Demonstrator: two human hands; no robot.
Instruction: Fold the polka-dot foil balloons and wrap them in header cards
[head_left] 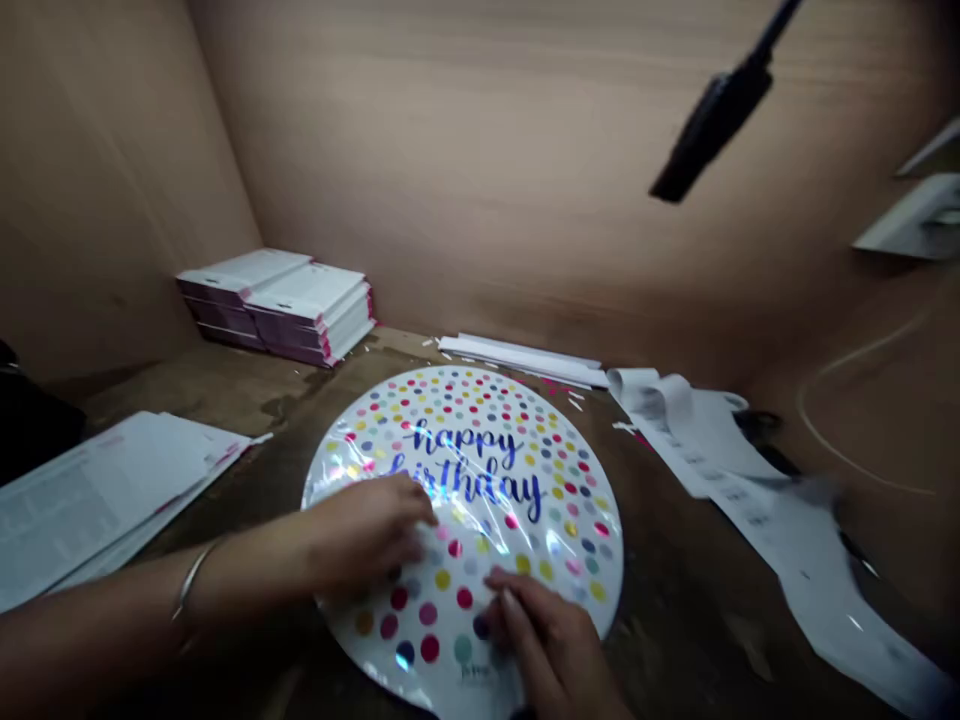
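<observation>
A round foil balloon (480, 470), flat and shiny white with coloured dots and blue "happy birthday" lettering, lies on the dark wooden table (660, 580). My left hand (367, 535) rests on its left part with the fingers curled down against the foil. A thin bangle sits on that wrist. My right hand (544, 635) presses on the balloon's lower edge with the fingers stretched flat. Neither hand is seen holding anything else.
Two stacks of white-and-pink card packs (281, 305) stand at the back left. Printed sheets (90, 495) lie at the left. White strips (525, 358) and curling label backing paper (757, 480) lie at the back and right. Brown board walls enclose the space. A dark lamp arm (712, 120) hangs at upper right.
</observation>
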